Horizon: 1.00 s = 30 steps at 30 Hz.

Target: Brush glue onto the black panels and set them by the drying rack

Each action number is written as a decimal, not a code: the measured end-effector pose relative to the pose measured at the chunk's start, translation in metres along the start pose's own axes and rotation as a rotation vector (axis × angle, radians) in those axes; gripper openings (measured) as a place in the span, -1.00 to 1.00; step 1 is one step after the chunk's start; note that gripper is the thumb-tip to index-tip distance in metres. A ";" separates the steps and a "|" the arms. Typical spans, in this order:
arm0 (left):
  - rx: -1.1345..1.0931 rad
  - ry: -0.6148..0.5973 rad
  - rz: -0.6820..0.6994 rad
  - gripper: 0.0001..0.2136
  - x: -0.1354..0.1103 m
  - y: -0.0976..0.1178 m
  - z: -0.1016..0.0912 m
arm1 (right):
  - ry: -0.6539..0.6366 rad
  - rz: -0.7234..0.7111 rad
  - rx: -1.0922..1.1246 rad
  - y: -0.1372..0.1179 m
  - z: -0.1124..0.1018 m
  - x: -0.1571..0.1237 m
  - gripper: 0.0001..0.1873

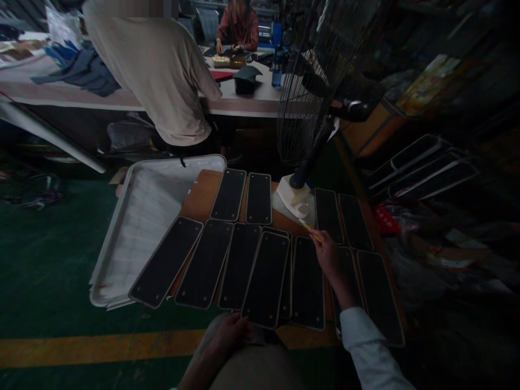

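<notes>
My right hand (327,252) is closed around the yellow handle of a small brush (311,230). The brush's pale tip points at the lip of a cut-open whitish container (290,196), near the foot of the fan's pole. My left hand (233,329), fingers curled, pinches the near left corner of a black rounded panel (266,279). That panel overlaps another one beneath it. Several similar dark panels with pale edges and small dots at their corners lie in two rows, among them a tilted panel (167,261) at the left and a panel (381,297) at the right.
The panels lie on a brown board (199,189). A large white tray (134,216) stands to its left. Beyond the board rises a caged fan (304,103). Two people are at a long table (252,105) with a blue bottle (277,67). Clutter (442,249) lies at the right.
</notes>
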State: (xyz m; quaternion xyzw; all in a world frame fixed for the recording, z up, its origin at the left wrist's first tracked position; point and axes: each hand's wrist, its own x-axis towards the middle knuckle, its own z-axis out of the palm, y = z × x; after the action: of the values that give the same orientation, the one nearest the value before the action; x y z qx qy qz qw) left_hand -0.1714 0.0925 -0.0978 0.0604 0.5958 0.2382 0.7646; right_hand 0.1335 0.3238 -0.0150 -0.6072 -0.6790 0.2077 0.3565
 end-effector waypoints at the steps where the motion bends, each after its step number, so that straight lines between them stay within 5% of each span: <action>1: 0.010 -0.005 0.007 -0.79 -0.001 0.000 -0.001 | 0.011 0.004 0.007 -0.008 -0.003 -0.013 -0.73; 7: 0.070 -0.063 0.049 -0.77 0.008 -0.005 -0.011 | -0.058 0.050 0.052 -0.057 -0.002 -0.096 -0.76; 11: 0.115 -0.136 0.044 -0.64 0.015 -0.006 -0.019 | -0.097 0.030 -0.009 -0.081 0.010 -0.123 -0.75; 17: 0.161 -0.182 0.034 -0.48 0.010 0.002 -0.021 | -0.165 0.004 -0.128 -0.105 0.020 -0.117 -0.72; 30: 0.065 -0.164 0.055 -0.53 -0.004 0.007 -0.013 | -0.197 -0.027 -0.191 -0.094 0.022 -0.102 -0.70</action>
State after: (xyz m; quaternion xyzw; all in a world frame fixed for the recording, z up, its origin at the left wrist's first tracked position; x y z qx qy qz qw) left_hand -0.1862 0.0945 -0.0956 0.1206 0.5369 0.2339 0.8016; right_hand 0.0548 0.2116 0.0146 -0.6061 -0.7354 0.1957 0.2313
